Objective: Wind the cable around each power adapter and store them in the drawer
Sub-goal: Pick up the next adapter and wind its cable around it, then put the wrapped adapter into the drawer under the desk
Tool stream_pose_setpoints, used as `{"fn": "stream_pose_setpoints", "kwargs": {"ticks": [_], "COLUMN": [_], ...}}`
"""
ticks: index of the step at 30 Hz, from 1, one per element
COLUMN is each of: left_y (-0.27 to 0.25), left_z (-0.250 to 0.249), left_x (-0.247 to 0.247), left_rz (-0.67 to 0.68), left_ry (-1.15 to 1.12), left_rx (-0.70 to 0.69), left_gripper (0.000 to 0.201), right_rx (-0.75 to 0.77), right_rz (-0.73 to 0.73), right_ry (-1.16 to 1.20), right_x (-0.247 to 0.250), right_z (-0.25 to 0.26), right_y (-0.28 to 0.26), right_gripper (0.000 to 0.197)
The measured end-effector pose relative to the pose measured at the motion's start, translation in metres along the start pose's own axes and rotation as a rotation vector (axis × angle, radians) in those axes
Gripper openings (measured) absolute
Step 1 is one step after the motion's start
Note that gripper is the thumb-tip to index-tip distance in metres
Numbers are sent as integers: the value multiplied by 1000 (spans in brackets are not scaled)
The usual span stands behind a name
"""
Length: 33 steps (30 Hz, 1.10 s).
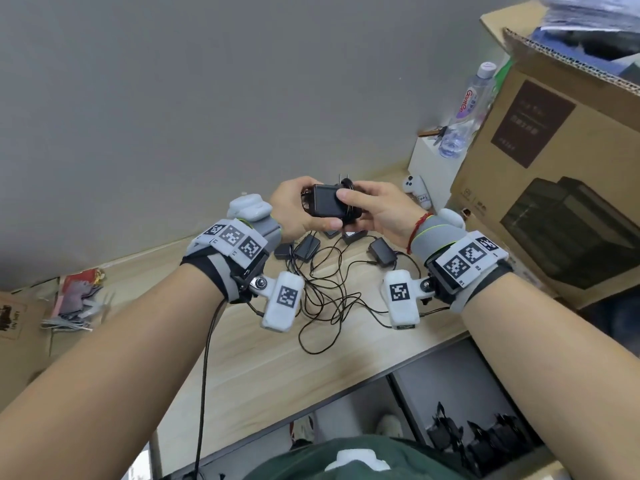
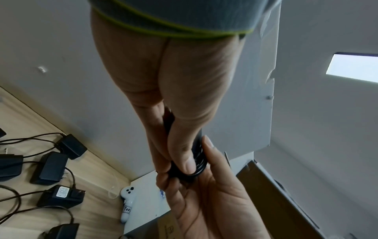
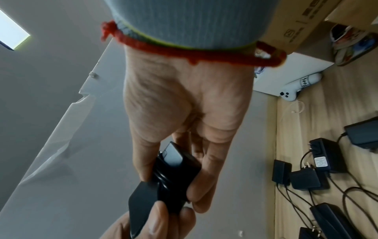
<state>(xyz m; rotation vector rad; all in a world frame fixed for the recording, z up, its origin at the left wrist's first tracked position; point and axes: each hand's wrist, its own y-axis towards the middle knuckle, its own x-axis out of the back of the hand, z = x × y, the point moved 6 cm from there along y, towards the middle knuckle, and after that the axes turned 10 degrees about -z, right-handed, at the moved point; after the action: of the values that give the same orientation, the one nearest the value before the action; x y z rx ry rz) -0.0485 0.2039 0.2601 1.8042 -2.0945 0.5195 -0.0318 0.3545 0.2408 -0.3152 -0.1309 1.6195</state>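
Note:
Both hands hold one black power adapter [image 1: 325, 202] up above the wooden table [image 1: 263, 358]. My left hand [image 1: 301, 209] grips its left end, thumb on the near face. My right hand [image 1: 360, 206] pinches the right end, where the black cable [image 1: 350, 206] lies wound in coils round the body. The prongs stick up at the back. In the left wrist view my thumb presses beside the coils [image 2: 199, 163]. The right wrist view shows the adapter [image 3: 174, 171] between thumb and fingers. Several more adapters [image 1: 306, 249] lie below with tangled cables [image 1: 329, 299].
An open drawer [image 1: 450, 375] under the table's front edge holds several dark items. A big cardboard box [image 1: 554, 161] stands at the right, with a water bottle [image 1: 464, 109], a white box [image 1: 429, 157] and a white controller [image 1: 417, 190] beside it. Packets [image 1: 76, 296] lie far left.

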Motion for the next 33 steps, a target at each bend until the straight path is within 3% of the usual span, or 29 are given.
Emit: {"fn": "stream_pose_setpoints", "kwargs": {"ticks": [3, 10, 16, 23, 28, 33], "left_y": [-1, -17, -46, -88, -131, -171], "left_z": [9, 50, 89, 135, 171, 207], "left_x": [-19, -93, -196, -301, -377, -431], "left_rz": [26, 174, 371, 598, 761, 885], "left_ry": [-11, 77, 113, 193, 287, 345], "left_rx": [28, 103, 188, 199, 152, 171], "left_gripper": [63, 66, 56, 48, 70, 71], "right_rx": [-44, -181, -352, -501, -603, -728], "right_rz": [-44, -205, -309, -350, -389, -381], "right_ry": [36, -89, -189, -266, -298, -355], "right_x": [16, 81, 156, 223, 265, 295], "right_z": [-18, -86, -176, -271, -342, -405], "right_y": [-3, -25, -62, -113, -150, -178], "right_gripper": [26, 65, 30, 27, 34, 42]}}
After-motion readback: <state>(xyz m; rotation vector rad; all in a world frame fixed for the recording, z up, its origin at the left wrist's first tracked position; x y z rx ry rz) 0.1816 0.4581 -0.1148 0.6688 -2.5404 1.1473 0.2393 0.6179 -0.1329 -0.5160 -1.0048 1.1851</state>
